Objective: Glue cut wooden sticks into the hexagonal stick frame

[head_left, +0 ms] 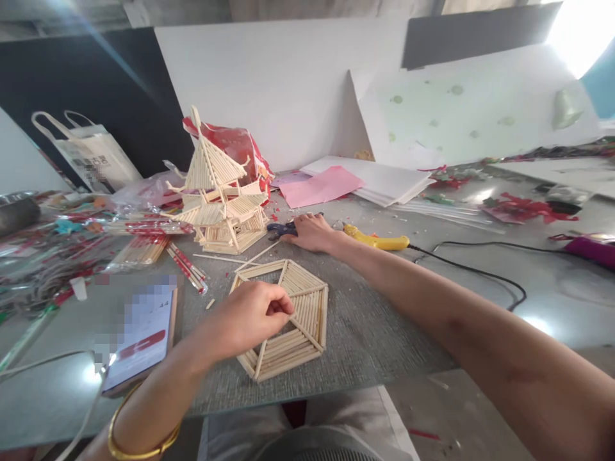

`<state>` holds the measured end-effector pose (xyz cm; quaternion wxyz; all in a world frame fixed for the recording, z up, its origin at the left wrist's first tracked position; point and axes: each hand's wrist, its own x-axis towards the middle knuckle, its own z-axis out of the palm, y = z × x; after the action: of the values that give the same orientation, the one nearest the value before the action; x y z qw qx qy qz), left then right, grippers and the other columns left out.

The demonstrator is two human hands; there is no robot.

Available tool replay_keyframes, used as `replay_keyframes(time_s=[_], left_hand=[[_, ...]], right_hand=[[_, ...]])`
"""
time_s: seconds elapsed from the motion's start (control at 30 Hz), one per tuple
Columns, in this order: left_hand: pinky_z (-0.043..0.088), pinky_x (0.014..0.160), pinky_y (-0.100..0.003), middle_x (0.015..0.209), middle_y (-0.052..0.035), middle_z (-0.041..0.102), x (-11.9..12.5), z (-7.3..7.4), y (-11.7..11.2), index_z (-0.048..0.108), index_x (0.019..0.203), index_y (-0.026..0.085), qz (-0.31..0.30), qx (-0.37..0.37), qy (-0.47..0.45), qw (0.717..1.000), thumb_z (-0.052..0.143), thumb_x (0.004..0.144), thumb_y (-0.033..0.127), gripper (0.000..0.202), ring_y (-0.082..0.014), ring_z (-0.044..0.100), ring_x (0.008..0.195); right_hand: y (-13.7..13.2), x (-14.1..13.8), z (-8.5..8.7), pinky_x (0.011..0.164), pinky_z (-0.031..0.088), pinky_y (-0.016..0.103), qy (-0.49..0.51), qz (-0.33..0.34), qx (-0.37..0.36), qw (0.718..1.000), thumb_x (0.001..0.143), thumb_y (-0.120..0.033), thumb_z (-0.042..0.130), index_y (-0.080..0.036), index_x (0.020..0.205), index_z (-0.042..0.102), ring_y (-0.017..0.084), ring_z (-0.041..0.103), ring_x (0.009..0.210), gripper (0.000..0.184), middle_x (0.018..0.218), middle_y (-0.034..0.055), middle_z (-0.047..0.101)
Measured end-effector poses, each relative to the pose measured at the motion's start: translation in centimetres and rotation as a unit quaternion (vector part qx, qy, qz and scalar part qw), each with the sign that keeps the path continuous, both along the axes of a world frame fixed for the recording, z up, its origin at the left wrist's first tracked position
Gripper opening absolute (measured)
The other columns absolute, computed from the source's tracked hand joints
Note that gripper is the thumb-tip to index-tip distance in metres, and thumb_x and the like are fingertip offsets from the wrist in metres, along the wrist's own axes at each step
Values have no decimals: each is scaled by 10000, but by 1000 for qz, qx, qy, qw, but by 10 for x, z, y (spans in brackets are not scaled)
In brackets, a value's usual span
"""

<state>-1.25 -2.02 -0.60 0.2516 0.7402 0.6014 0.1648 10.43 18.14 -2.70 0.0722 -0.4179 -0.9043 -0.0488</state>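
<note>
My left hand (257, 314) hovers over a hexagonal panel (311, 314) made of thin wooden sticks. Its thumb and fingers are pinched together; whatever they hold, if anything, is hidden. Some wedges of the panel are filled with rows of sticks, while others show gaps. Stretched forward, my right hand (314, 232) is closed over a pair of dark-handled pliers (282, 229) lying on the table. Loose thin sticks (223, 258) lie between the panel and a stick-built pagoda model (218, 205).
A yellow glue gun (384, 242) with a black cable lies right of my right hand. A phone (144, 339) lies at the left, near packaged sticks (187, 266). Pink paper (319, 186) and white sheets (369, 176) are behind. The table's glass edge runs along the front.
</note>
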Motion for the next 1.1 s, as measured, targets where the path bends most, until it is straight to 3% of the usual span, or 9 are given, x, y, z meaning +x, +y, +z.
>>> replay_keyframes(time_s=[0.13,0.23,0.3,0.43,0.57,0.7,0.83,0.97,1.1], left_hand=[[401,599,-250,733,5,639,-7,7,9,643,858,204,18,6,-96,995,528,761,320,190,-130,542,645],[399,623,-254,752,-4,616,-4,16,17,626,860,174,45,0,-202,978,571,736,330,206,-121,522,657],[385,591,-243,715,1,588,0,21,24,621,845,154,63,-2,-286,956,610,700,310,213,-104,491,618],[355,552,-225,685,12,546,3,20,35,607,805,132,77,-18,-407,910,661,649,283,224,-77,443,576],[352,557,-224,667,21,525,-3,8,39,591,799,131,83,-44,-439,894,662,661,301,230,-69,437,564],[359,558,-229,700,-9,567,-7,-2,40,583,760,126,102,7,-417,903,629,692,294,188,-82,458,590],[375,545,-232,716,-21,598,-6,-9,41,557,790,137,114,90,-368,918,575,756,320,186,-96,478,597],[417,610,-247,728,-4,595,-3,-14,41,572,855,151,115,162,-295,934,573,772,304,173,-113,523,646],[432,650,-257,756,-3,620,0,-14,38,582,866,168,131,209,-213,945,554,796,340,188,-128,556,678]], right_hand=[[5,27,42,856,357,349,-25,20,-11,999,881,-523,346,-79,1146,551,273,514,1059,556,1173,190,549],[8,72,72,872,346,326,-126,-12,-60,990,856,-314,464,-62,1203,520,263,468,1123,432,1236,181,510],[7,104,81,820,373,318,-172,-41,-106,979,782,-228,542,-48,1205,519,262,491,1091,460,1224,181,521],[-2,143,66,682,399,283,-210,-49,-156,964,684,-208,607,-103,1076,607,226,569,905,406,1059,126,616],[-7,149,38,625,376,284,-190,-20,-126,974,643,-205,588,-139,903,630,208,564,776,272,911,96,620],[-6,150,25,650,376,299,-127,-13,-40,991,659,-236,543,-123,923,589,217,548,795,291,919,117,579],[-17,152,28,653,389,293,-12,27,50,998,697,-249,504,-147,955,543,200,536,796,280,930,103,569],[-43,145,34,660,401,296,108,166,110,974,787,-242,443,-159,951,503,182,525,787,194,886,92,563],[-68,135,33,629,400,257,177,262,102,943,843,-287,478,-160,912,494,136,514,724,145,816,56,552]])
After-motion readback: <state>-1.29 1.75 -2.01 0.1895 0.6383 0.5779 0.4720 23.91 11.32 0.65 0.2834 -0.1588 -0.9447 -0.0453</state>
